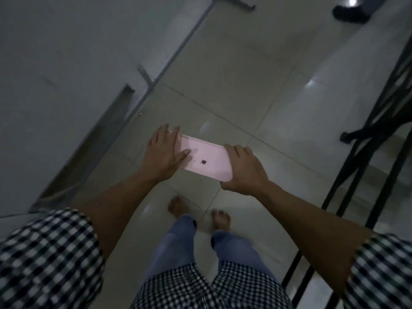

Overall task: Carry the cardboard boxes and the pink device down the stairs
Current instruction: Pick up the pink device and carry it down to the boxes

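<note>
Head view. The pink device [205,162] is held level in the air between both hands, above the tiled floor [278,90] and ahead of the bare feet [178,206]. The left hand [163,152] grips the left end, thumb laid across the top face, fingers over the far edge. The right hand [244,172] grips the right end, fingers curled round it. No cardboard boxes are in view. A black railing [376,134] stands to the right.

Assessment: the device appears to be a rigid, flat, smooth shell, probably light. The glossy casing may slip, so a hold at both ends suits it.
</note>
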Demonstrator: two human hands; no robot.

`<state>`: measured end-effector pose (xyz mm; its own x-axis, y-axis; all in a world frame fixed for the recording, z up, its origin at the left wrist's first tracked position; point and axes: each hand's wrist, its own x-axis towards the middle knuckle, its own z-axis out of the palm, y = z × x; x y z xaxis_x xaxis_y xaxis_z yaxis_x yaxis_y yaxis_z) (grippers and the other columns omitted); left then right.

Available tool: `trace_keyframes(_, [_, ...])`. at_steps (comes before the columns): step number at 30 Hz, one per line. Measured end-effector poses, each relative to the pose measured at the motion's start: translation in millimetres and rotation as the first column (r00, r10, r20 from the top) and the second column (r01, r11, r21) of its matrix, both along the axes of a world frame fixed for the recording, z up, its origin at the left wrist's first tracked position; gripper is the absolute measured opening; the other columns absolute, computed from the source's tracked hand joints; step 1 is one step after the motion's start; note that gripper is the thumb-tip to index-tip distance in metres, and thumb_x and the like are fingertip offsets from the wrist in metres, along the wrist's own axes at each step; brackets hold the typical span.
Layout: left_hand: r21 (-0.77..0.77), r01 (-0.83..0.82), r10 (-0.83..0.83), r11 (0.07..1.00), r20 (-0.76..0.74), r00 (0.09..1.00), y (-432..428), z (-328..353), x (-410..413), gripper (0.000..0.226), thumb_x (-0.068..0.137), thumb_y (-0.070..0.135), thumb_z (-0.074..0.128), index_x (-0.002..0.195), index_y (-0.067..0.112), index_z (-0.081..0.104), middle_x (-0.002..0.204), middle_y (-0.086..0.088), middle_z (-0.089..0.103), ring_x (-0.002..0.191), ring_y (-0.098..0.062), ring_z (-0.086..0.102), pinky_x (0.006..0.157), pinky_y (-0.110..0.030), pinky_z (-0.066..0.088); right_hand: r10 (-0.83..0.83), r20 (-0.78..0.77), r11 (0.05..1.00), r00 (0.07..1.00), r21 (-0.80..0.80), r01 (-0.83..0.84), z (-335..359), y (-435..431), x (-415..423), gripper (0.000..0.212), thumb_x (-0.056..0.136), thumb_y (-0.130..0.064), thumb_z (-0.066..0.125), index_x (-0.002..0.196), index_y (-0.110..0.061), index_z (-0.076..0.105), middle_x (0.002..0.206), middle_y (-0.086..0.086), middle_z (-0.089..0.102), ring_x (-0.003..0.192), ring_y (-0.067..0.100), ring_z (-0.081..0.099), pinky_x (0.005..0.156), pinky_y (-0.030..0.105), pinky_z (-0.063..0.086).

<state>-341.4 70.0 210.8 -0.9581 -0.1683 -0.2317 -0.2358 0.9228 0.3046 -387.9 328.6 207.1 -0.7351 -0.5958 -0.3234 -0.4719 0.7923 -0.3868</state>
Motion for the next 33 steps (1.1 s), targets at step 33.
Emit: trace_keyframes(33, [0.862, 0.053, 0.511, -0.503, 0.347, -0.786, -136.0, 76.3, 768.9, 0.063, 0.100, 0.031, 0.054, 0.148, 0.046, 0.016, 0.131, 0.006, 0.051, 0.095, -0.013, 0.060, 0.062, -0.039, 0.057, 0.954, -0.148, 0.237, 0.261, -0.162, -0.958, 91.4, -408.4, 639.4, 0.092, 0.058, -0.060, 0.075, 0.135, -0.026, 0.037, 0.123, 0.001, 0.052, 0.107, 0.024, 0.049, 0.082, 0.037, 0.047])
